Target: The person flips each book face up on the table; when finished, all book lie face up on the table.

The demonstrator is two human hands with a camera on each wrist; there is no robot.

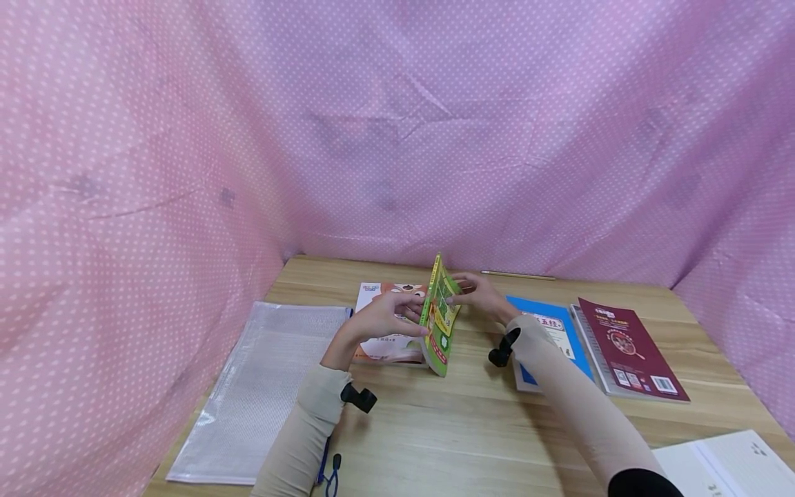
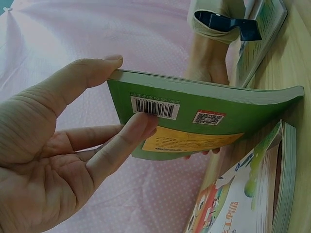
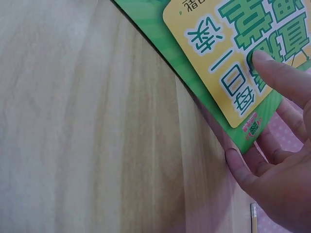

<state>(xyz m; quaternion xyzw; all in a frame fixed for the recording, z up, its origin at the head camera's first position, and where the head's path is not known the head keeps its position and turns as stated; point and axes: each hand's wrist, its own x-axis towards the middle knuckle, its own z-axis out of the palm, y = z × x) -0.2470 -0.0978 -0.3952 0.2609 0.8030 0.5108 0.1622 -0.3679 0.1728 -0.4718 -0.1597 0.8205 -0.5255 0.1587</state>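
Observation:
A green and yellow paperback book stands tilted on edge above the table, held between both hands. My left hand is on its left side; in the left wrist view the thumb touches the corner edge and a finger lies on the barcode of the green back cover. From the far right, my right hand grips the book, its thumb on the front cover and other fingers around the edge, partly hidden. Just left of the green book lies a white book with an orange cartoon cover, partly covered by my left hand.
A clear mesh zip pouch lies at left. To the right are a blue book, a maroon book and an open notebook. A pencil lies along the back edge, before a pink dotted curtain.

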